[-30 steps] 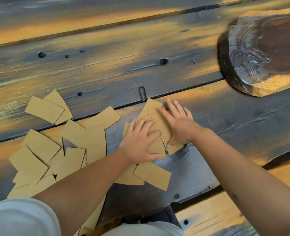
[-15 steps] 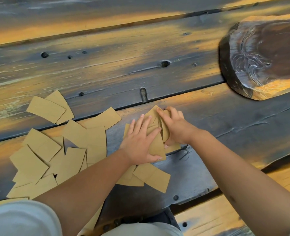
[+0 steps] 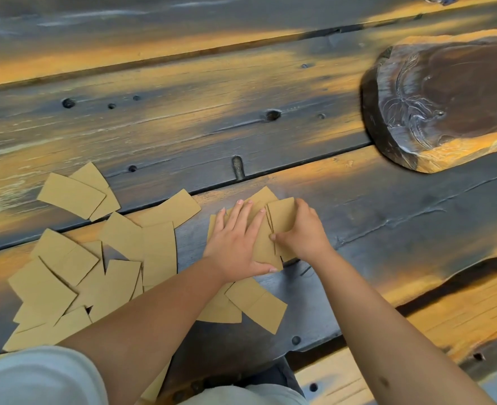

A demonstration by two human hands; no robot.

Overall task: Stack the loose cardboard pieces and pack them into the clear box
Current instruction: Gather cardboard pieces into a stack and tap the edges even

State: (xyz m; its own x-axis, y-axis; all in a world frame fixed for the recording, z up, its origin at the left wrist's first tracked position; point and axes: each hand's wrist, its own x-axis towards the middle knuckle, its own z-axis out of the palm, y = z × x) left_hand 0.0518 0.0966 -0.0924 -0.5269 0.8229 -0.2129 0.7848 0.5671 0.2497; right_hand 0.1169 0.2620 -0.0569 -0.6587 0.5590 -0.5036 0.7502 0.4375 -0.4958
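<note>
Several tan cardboard pieces are gathered into a small bundle (image 3: 273, 226) at the middle of the dark wooden table (image 3: 183, 127). My right hand (image 3: 305, 233) grips the bundle's right side, thumb in front and fingers curled over the top. My left hand (image 3: 238, 244) lies flat with straight fingers on the bundle's left part. Many loose cardboard pieces (image 3: 95, 258) lie scattered and overlapping at the left, and a few more (image 3: 259, 305) lie under my left wrist. No clear box is in view.
A thick dark wooden slab (image 3: 446, 103) with an orange edge rests on the table at the upper right. Gaps and bolt holes run across the planks. My white sleeve (image 3: 36, 375) fills the lower left corner.
My right hand went from lying flat on the pieces to curling round them, and the pieces have been pulled upright into a tighter bundle. My left hand stayed on them.
</note>
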